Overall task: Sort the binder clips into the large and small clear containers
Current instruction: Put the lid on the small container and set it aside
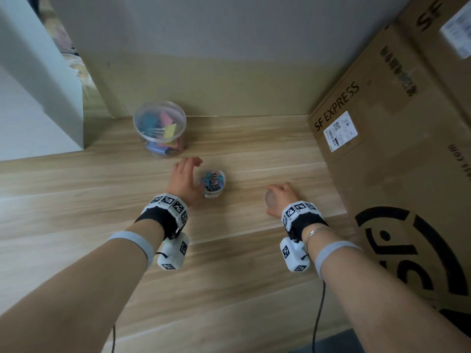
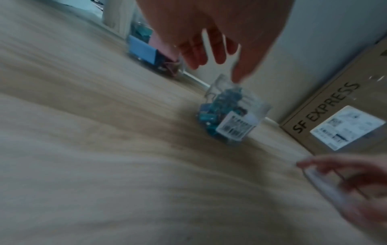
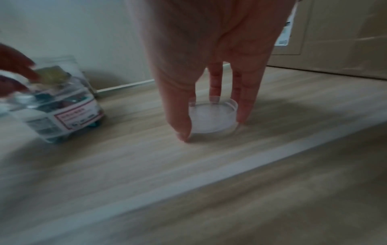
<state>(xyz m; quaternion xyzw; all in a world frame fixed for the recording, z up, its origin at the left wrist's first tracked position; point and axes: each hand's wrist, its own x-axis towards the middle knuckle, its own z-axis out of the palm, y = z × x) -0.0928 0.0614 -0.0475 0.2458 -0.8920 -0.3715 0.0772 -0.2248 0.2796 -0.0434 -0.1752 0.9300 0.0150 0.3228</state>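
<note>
The large clear container (image 1: 159, 128) stands open at the back of the table and holds several big coloured binder clips; it also shows as the large container (image 2: 150, 49). The small clear container (image 1: 214, 183) in the middle holds several small clips. My left hand (image 1: 192, 171) lies just left of it with its fingers straight, and in the left wrist view the thumb of my left hand (image 2: 220, 66) touches the rim of the small container (image 2: 230, 116). My right hand (image 3: 212, 130) pinches a round clear lid (image 3: 211, 114) that sits on the table, right of the small container (image 3: 62, 106).
A big cardboard box (image 1: 382, 128) marked SF EXPRESS stands along the right side. A white panel (image 1: 38, 85) rises at the back left and a wall closes the rear. The wooden tabletop (image 1: 229, 276) stretches toward me.
</note>
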